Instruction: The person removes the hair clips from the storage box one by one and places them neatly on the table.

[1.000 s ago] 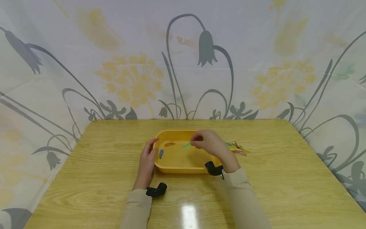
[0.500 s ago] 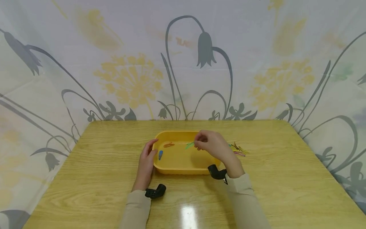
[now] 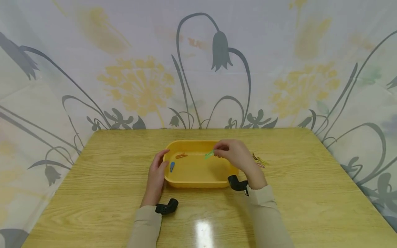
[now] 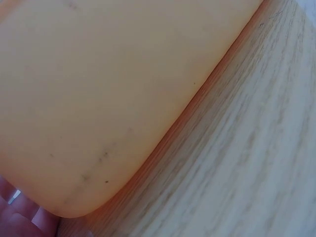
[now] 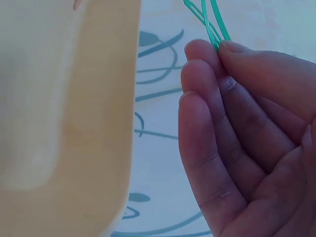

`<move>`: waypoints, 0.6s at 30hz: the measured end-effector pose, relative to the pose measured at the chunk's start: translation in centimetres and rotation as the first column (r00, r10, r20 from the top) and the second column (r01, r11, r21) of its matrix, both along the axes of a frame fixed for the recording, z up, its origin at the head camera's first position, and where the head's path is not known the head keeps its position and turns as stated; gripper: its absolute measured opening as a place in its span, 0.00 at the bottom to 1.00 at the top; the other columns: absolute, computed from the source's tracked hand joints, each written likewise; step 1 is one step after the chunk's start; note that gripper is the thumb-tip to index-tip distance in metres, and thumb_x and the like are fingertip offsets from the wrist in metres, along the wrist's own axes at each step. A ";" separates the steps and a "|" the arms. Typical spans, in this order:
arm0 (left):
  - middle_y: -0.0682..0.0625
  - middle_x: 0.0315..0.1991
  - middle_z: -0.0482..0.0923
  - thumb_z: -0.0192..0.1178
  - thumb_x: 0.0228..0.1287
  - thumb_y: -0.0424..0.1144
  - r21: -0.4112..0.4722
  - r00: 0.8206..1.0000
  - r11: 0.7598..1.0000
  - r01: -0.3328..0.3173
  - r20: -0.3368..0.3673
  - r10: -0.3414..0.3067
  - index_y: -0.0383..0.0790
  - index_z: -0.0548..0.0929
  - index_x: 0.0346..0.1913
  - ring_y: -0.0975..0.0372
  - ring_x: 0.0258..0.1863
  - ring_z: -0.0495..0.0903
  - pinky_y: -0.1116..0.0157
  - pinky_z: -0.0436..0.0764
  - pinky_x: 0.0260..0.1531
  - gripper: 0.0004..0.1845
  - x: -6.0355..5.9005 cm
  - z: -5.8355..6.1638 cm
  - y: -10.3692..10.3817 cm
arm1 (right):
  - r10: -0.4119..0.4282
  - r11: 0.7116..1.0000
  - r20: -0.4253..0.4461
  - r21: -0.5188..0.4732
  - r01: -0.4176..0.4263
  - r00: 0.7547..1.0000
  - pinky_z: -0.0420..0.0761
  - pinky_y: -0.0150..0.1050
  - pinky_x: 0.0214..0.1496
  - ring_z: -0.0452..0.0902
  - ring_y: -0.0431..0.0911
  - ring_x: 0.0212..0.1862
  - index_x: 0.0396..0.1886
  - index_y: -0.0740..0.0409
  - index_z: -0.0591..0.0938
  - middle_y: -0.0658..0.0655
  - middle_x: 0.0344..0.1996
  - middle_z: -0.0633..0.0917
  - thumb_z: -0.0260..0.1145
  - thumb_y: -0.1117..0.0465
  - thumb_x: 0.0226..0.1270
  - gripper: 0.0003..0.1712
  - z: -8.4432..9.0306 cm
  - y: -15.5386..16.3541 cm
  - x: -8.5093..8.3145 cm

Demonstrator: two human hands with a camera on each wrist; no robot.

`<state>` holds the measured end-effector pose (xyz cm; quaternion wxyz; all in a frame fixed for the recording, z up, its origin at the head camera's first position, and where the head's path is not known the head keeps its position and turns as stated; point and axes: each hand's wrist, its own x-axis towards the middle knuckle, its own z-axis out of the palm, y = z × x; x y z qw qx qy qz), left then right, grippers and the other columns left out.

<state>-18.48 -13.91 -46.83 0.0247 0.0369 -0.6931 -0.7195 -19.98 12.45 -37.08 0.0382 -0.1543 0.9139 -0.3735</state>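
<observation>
My right hand [image 3: 234, 155] pinches a green hair clip [image 3: 209, 154] between thumb and forefinger, above the inside of a yellow tray [image 3: 198, 184]. In the right wrist view the thin green clip [image 5: 206, 19] sticks out past the fingertips, and the other fingers are curled toward the palm. My left hand [image 3: 156, 175] holds the tray's left end, with fingers and thumb at the rim. Inside the tray lie a blue hair clip [image 3: 172, 166] at the left and an orange hair clip [image 3: 181, 155] near the back. The left wrist view mostly shows the tray's outer wall [image 4: 108, 98].
Several more clips [image 3: 261, 161], yellow, dark and pink, lie on the wooden table [image 3: 297, 193] just right of the tray, partly hidden by my right hand. A patterned cloth [image 3: 198, 75] hangs behind the table's far edge.
My right hand has shifted slightly right over the tray, still pinching the green clip, which has tilted a little. My left hand keeps its place on the tray.
</observation>
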 end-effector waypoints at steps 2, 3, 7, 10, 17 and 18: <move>0.57 0.68 0.58 0.44 0.68 0.34 0.001 1.000 1.000 0.000 0.008 0.000 0.51 0.71 0.59 0.65 0.69 0.51 0.60 0.54 0.68 0.19 0.0 0.0 0.0 | -0.009 1.000 0.005 0.001 0.009 1.000 0.76 0.39 0.39 0.79 0.46 0.37 0.38 0.49 0.82 0.48 0.32 0.83 0.62 0.54 0.63 0.07 0.0 0.2 0.0; 0.57 0.68 0.58 0.44 0.68 0.34 0.003 1.000 1.000 0.002 0.008 -0.002 0.51 0.71 0.59 0.65 0.69 0.50 0.60 0.54 0.68 0.19 0.1 0.0 0.0 | -0.013 1.000 0.005 0.001 0.013 1.000 0.76 0.39 0.39 0.78 0.47 0.37 0.38 0.49 0.82 0.48 0.32 0.83 0.62 0.54 0.63 0.07 0.0 0.4 -0.1; 0.58 0.68 0.57 0.44 0.69 0.35 0.006 1.000 1.000 0.006 0.014 -0.006 0.51 0.70 0.60 0.66 0.69 0.50 0.60 0.53 0.68 0.19 0.0 0.1 0.0 | -0.030 0.999 0.013 -0.017 0.030 0.999 0.76 0.39 0.36 0.78 0.50 0.37 0.38 0.51 0.80 0.50 0.32 0.83 0.62 0.55 0.62 0.08 0.0 0.9 -0.2; 0.57 0.68 0.57 0.44 0.69 0.35 0.010 1.000 1.000 0.010 0.014 -0.010 0.52 0.70 0.60 0.66 0.69 0.50 0.59 0.53 0.68 0.19 -0.1 0.0 -0.1 | -0.044 0.998 0.024 -0.034 0.044 0.999 0.75 0.39 0.35 0.77 0.51 0.36 0.38 0.52 0.79 0.51 0.31 0.82 0.62 0.55 0.63 0.08 0.0 1.4 -0.3; 0.57 0.68 0.58 0.44 0.69 0.34 0.031 1.000 0.999 0.009 0.008 -0.009 0.52 0.71 0.59 0.67 0.69 0.52 0.60 0.57 0.67 0.19 -0.1 0.0 0.0 | -0.067 0.995 0.049 -0.066 0.070 0.997 0.78 0.41 0.39 0.78 0.52 0.38 0.39 0.53 0.79 0.51 0.32 0.82 0.61 0.54 0.64 0.09 0.1 2.3 -0.4; 0.57 0.68 0.58 0.44 0.68 0.34 0.034 1.000 0.999 0.008 0.006 -0.008 0.52 0.71 0.59 0.67 0.69 0.52 0.61 0.57 0.67 0.19 -0.1 0.0 0.0 | -0.071 0.994 0.052 -0.076 0.075 0.996 0.78 0.42 0.40 0.78 0.52 0.38 0.38 0.53 0.79 0.52 0.32 0.82 0.61 0.54 0.64 0.09 0.1 2.4 -0.4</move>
